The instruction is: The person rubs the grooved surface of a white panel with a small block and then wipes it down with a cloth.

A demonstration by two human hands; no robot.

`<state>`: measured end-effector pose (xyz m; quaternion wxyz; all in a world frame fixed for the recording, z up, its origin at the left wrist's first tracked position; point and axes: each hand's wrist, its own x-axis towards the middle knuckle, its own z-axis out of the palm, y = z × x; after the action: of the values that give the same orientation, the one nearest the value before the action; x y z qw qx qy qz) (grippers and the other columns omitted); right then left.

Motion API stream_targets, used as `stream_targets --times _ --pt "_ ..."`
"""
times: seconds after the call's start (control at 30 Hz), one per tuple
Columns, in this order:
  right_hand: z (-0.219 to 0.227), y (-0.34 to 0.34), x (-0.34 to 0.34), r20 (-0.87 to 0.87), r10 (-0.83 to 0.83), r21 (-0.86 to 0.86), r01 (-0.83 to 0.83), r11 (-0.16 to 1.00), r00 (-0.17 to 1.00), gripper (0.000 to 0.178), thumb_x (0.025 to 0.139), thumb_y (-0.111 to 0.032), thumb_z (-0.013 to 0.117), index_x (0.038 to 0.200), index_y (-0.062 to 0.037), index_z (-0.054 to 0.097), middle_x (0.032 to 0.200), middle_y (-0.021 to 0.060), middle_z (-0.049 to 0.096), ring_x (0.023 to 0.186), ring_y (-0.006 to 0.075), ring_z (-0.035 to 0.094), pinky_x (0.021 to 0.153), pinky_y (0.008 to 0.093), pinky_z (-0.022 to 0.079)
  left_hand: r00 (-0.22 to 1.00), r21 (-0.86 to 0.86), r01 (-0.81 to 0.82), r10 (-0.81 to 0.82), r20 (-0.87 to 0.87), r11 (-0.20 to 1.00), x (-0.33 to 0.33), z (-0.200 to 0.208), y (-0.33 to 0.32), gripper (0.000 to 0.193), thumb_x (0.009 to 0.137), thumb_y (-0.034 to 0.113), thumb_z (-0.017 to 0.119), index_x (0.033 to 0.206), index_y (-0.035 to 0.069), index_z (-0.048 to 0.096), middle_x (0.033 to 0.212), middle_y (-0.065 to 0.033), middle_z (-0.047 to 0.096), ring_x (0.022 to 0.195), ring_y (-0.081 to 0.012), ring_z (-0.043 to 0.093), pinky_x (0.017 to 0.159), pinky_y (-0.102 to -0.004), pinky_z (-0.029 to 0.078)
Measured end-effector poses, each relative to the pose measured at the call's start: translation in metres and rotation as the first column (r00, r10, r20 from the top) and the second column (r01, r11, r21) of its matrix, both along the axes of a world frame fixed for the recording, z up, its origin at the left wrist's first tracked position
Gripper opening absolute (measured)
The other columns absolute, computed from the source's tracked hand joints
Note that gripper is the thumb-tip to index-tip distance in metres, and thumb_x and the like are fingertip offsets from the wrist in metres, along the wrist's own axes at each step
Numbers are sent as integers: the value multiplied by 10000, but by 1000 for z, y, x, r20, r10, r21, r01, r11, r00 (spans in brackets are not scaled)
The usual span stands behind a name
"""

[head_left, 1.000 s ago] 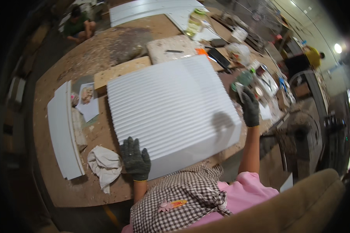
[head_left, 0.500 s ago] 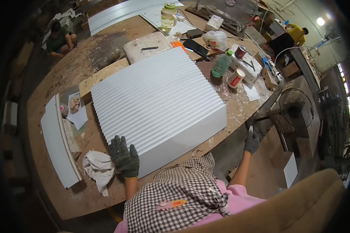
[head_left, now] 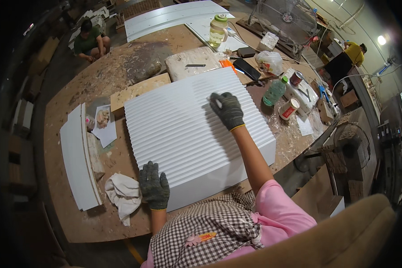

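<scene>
A large white block with a ribbed top (head_left: 183,129) and a smooth front side lies on the brown worktable (head_left: 67,223). My left hand (head_left: 154,186), in a dark grey knit glove, rests with fingers stretched out on the block's near left corner. Over the right part of the ribs is my right hand (head_left: 229,111), gloved alike, its fingers curled round a small pale thing. Only a bit of that thing shows, so its kind is unclear. A crumpled white cloth (head_left: 122,194) lies just left of my left hand.
A curved white panel (head_left: 78,161) stands along the table's left side. Behind the block lie a wrapped slab (head_left: 192,62) and a black phone (head_left: 247,68). A green bottle (head_left: 274,91) and paper cup (head_left: 289,109) stand right. Two people (head_left: 89,42) work farther off.
My right hand has swung from beside the table's right edge up and left over the ribbed top. My left hand stays on the near left corner. The whole view has shifted slightly.
</scene>
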<state>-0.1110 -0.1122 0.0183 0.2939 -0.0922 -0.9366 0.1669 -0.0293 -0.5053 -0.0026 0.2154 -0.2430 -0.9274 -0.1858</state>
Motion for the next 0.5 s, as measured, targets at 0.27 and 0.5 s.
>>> stream_targets --times 0.27,0.5 --pt "-82 209 -5 -58 -332 216 336 917 942 230 908 -303 686 1040 -133 766 855 192 662 863 338 642 810 455 510 999 19 22 -23 29 1000 -3 1 9 346 963 208 586 1236 11 666 1314 -182 644 1252 -372 574 1119 -529 402" --pt "-69 144 -34 143 41 -256 -3 967 989 238 845 -286 752 1045 -157 764 866 170 652 821 353 644 748 444 515 1000 3 27 -27 2 1000 -5 2 8 342 964 200 571 1233 12 670 1328 -179 637 1255 -376 572 1120 -526 401"
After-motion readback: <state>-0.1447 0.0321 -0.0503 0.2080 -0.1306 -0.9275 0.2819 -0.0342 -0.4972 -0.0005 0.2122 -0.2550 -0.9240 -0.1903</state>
